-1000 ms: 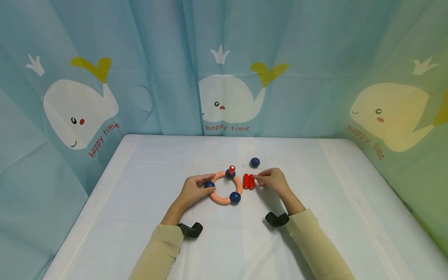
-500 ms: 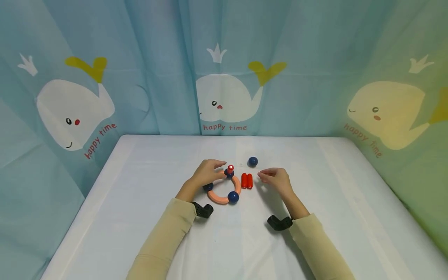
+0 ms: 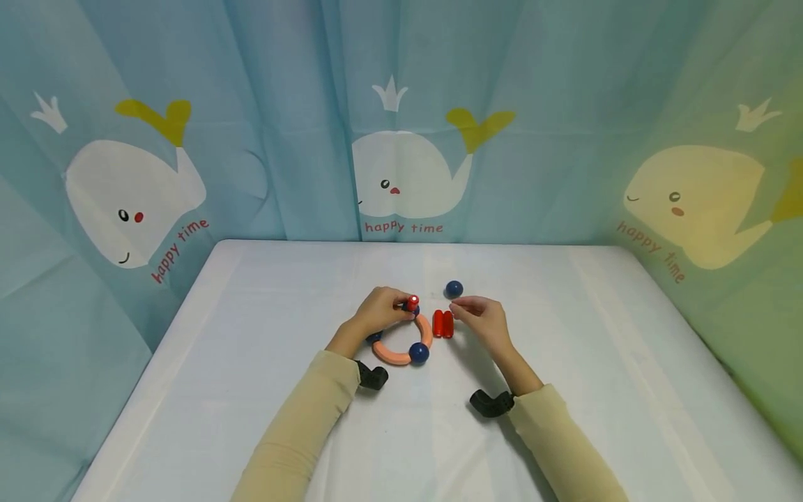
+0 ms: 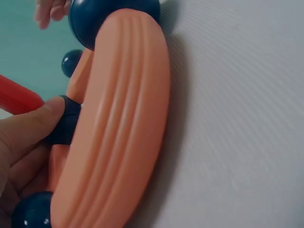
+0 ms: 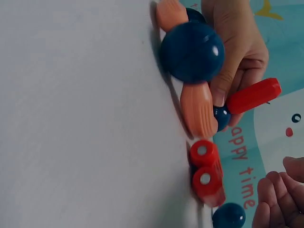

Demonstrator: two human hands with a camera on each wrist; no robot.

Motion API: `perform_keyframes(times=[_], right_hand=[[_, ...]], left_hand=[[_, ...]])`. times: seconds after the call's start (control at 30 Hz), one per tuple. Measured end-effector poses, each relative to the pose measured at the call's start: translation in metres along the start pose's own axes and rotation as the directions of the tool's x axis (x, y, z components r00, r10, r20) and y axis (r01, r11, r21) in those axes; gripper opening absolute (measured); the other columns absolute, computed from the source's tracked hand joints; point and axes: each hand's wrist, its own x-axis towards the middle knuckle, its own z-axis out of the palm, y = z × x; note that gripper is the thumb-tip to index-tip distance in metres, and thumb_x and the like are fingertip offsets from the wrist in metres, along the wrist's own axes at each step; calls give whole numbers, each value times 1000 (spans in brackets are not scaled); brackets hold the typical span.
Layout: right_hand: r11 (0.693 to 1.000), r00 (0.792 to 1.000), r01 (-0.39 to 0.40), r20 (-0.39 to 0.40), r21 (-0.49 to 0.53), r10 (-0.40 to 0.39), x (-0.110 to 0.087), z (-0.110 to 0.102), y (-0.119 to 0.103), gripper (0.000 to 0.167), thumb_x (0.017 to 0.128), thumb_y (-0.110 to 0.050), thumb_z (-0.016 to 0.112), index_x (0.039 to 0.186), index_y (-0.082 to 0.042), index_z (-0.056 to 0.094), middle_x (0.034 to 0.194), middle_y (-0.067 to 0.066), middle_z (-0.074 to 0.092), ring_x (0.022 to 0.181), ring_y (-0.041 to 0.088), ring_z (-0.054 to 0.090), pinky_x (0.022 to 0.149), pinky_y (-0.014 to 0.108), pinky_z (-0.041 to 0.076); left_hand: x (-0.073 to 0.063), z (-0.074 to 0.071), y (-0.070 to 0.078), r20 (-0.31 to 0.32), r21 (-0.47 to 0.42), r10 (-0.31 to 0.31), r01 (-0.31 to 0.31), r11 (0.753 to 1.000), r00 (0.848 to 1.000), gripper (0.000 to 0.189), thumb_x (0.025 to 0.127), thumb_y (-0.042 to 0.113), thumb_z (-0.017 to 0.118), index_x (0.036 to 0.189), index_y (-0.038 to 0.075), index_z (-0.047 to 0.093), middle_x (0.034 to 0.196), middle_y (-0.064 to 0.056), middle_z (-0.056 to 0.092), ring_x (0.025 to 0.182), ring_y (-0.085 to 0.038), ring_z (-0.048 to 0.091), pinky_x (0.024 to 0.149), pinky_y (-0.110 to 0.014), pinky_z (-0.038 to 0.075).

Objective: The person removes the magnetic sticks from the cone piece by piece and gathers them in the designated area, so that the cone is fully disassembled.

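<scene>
Head view: the toy ring (image 3: 390, 358) lies on the table (image 3: 295, 293), the left hand (image 3: 379, 311) is bent over it toward 1 o'clock, and the right hand (image 3: 488, 322), softly curled round nothing, is at 3 o'clock, past two red sticks (image 3: 438, 324). Left wrist view: the left hand pinches a blue ball (image 4: 68, 119) that looks hard and maybe slippery. Right wrist view: a red stick (image 5: 255, 95) pokes out of that ball, and the ring looks light and stiff, best held by a ball.
</scene>
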Motion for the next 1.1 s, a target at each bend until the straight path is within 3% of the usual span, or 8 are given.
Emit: perform_keyframes(times=[0.37, 0.57, 0.7, 0.87, 1.1], right_hand=[[994, 994, 112, 18, 2, -112, 5, 28, -12, 23, 82, -6, 69, 100, 7, 66, 88, 16, 66, 79, 25, 63, 67, 17, 49], [987, 981, 163, 104, 10, -163, 6, 54, -17, 28, 78, -2, 71, 104, 8, 65, 92, 17, 66, 85, 28, 64, 75, 30, 52], [979, 973, 202, 113, 22, -203, 7, 65, -22, 29, 77, -1, 73, 103, 6, 65, 96, 18, 66, 91, 28, 63, 81, 35, 50], [966, 961, 257, 97, 39, -260, 8, 69, -24, 27, 77, 1, 72, 102, 10, 65, 97, 22, 64, 93, 34, 62, 83, 40, 49], [970, 967, 242, 75, 16, -243, 11, 73, -20, 25, 83, -4, 67, 104, 9, 65, 98, 22, 65, 92, 31, 63, 78, 36, 51]], left_hand=[[-9, 0, -4, -97, 38, -21, 25, 999, 995, 33, 80, 21, 73, 110, 9, 69, 104, -3, 67, 97, -17, 60, 83, -31, 47], [-13, 4, -7, -167, 18, 6, -3, 1000, 986, 28, 80, 20, 73, 106, 10, 71, 99, -1, 68, 89, -13, 61, 76, -28, 48], [-14, 5, -8, -204, 14, 39, -37, 999, 978, 22, 80, 14, 71, 101, 9, 72, 93, -1, 69, 80, -11, 60, 70, -25, 48], [-14, 6, -7, -214, -2, 43, -44, 999, 976, 20, 80, 13, 71, 99, 8, 73, 89, -1, 69, 75, -10, 60, 67, -23, 47], [-15, 6, -8, -202, -25, -8, 3, 1000, 979, 28, 79, 20, 73, 105, 9, 71, 95, 0, 69, 84, -10, 61, 72, -25, 48]])
